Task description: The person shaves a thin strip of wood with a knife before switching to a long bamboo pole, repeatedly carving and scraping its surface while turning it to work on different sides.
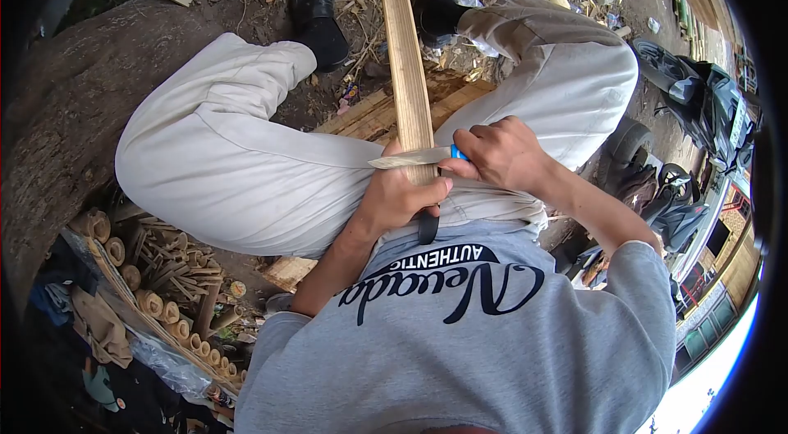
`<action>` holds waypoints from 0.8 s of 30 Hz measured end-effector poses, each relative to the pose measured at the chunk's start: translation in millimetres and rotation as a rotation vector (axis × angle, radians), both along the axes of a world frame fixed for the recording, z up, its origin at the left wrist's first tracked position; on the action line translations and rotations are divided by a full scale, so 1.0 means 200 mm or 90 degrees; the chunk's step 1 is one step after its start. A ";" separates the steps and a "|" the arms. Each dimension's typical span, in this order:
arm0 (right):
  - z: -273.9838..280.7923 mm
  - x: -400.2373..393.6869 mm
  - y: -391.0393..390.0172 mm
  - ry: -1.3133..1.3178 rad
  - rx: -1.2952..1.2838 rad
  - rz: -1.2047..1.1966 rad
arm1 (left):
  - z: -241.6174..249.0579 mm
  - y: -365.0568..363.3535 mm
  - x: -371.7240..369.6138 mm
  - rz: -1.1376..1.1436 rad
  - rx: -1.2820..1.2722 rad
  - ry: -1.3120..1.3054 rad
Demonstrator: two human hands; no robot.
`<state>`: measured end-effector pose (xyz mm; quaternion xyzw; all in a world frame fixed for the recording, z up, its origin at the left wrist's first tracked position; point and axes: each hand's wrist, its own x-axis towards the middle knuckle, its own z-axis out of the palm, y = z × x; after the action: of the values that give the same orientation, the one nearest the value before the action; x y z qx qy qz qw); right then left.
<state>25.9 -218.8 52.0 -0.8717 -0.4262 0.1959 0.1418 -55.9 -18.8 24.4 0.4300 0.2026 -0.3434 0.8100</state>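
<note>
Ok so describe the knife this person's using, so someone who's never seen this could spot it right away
Start at the pale trousers of the seated person, then find the long bamboo strip running up between the knees. The knife lies crosswise over its near end, gripped by the right hand, just above the left hand. It alone has a pale metal blade and a blue handle.

Bamboo strip (406, 57) top cut off by frame edge; knife handle (456, 153) mostly hidden in right hand (501, 157).
</note>
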 end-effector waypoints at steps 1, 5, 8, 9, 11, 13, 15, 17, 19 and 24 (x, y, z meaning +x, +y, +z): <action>-0.01 0.02 0.00 -0.003 0.017 0.014 | 0.00 0.00 0.00 -0.005 0.018 -0.003; -0.05 0.06 0.01 -0.019 0.060 0.044 | 0.01 0.01 0.00 0.011 0.016 0.000; -0.08 0.06 0.00 -0.042 0.100 0.053 | 0.03 0.01 0.03 0.022 0.010 0.003; -0.09 0.07 0.00 -0.043 0.099 0.052 | 0.02 0.01 0.04 0.009 -0.015 -0.004; -0.15 0.11 -0.01 -0.087 0.009 -0.054 | 0.02 0.00 0.03 -0.007 -0.041 -0.012; -0.29 0.31 -0.09 -0.134 -0.061 -0.128 | 0.03 -0.02 0.01 -0.006 -0.028 -0.010; -0.36 0.45 -0.08 -0.140 -0.047 -0.192 | 0.04 -0.01 0.02 -0.007 -0.038 -0.012; -0.33 0.51 0.01 -0.143 -0.074 -0.215 | 0.05 -0.01 0.03 0.000 -0.045 -0.009; -0.31 0.51 0.07 -0.125 -0.059 -0.249 | 0.07 0.00 0.05 0.024 -0.053 0.004; -0.05 0.20 0.10 0.072 0.034 -0.155 | 0.03 0.03 0.05 0.043 -0.078 0.007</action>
<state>65.2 -198.0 42.1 -0.9004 -0.3137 0.2144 0.2116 -45.3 -12.2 31.3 0.3705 0.2002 -0.3303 0.8447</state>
